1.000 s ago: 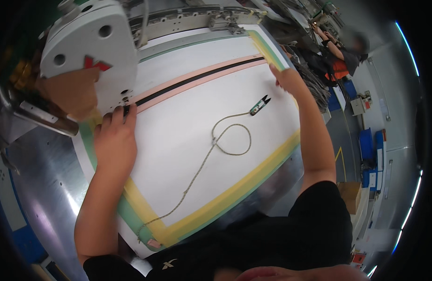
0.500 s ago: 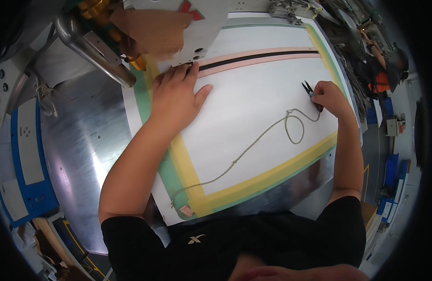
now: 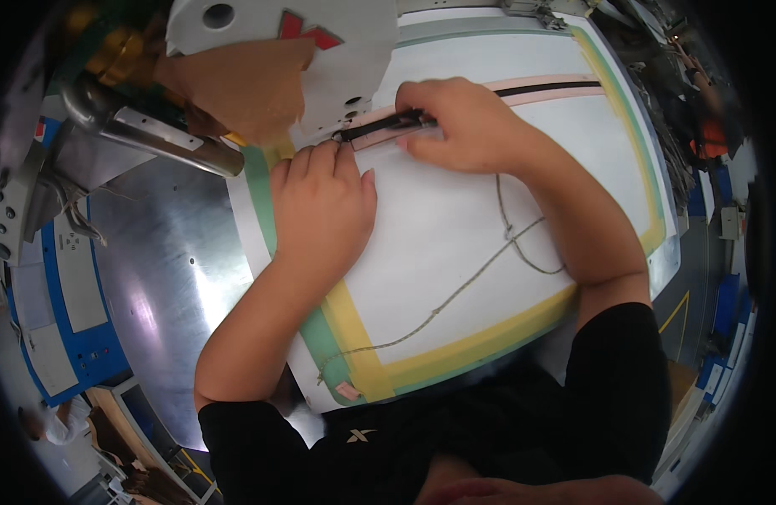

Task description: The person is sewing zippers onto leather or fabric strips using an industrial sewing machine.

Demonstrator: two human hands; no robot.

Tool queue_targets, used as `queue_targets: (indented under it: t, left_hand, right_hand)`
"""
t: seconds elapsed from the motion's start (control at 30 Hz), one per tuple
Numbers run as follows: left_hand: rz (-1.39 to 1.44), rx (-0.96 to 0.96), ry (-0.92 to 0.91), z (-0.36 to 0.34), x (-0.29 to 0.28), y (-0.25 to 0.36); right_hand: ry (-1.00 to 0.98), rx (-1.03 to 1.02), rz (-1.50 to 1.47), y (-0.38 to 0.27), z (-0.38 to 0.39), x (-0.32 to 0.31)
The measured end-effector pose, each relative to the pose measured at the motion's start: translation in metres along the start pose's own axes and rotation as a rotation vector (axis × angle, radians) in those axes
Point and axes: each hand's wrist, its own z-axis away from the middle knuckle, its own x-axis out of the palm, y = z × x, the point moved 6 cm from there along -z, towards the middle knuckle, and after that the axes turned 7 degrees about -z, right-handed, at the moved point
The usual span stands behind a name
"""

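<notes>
Head view: the right hand (image 3: 468,126) has come across from the right part of the white template board (image 3: 455,244), where half a second ago it was picking up the small black snips by the looped cord. It is now at the far edge, closed around those black snips (image 3: 388,124), whose tips point left toward the foot of the white sewing-machine head (image 3: 321,59). The cord (image 3: 489,269) trails from under that wrist, crosses itself in a loop, and runs to the board's near left corner. The left hand (image 3: 321,210) has hardly moved: it lies flat and open, palm down, fingertips pressing the board just beside the black strip (image 3: 548,87) set in its pink band. Both hands now meet at the needle area, which suggests trimming at the seam's start is in hand. Left of the board, the bare metal table (image 3: 169,278) shines.
</notes>
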Motion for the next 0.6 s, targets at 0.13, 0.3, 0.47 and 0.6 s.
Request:
queue_targets:
  t: [0.13, 0.3, 0.47, 0.6]
  left_hand:
    - [-0.057, 0.015, -0.024, 0.002, 0.005, 0.000]
    - [-0.041, 0.018, 0.039, -0.002, 0.004, 0.002]
    - [-0.031, 0.023, 0.038, 0.000, 0.006, 0.002]
    - [-0.001, 0.028, 0.041, 0.003, 0.008, 0.001]
  right_hand:
    - [-0.046, -0.014, 0.162, 0.008, 0.003, 0.021]
    - [0.040, -0.169, 0.231, 0.002, 0.005, 0.031]
    - [-0.003, -0.121, 0.247, 0.005, 0.001, 0.037]
    - [-0.073, -0.105, 0.171, 0.006, -0.002, 0.038]
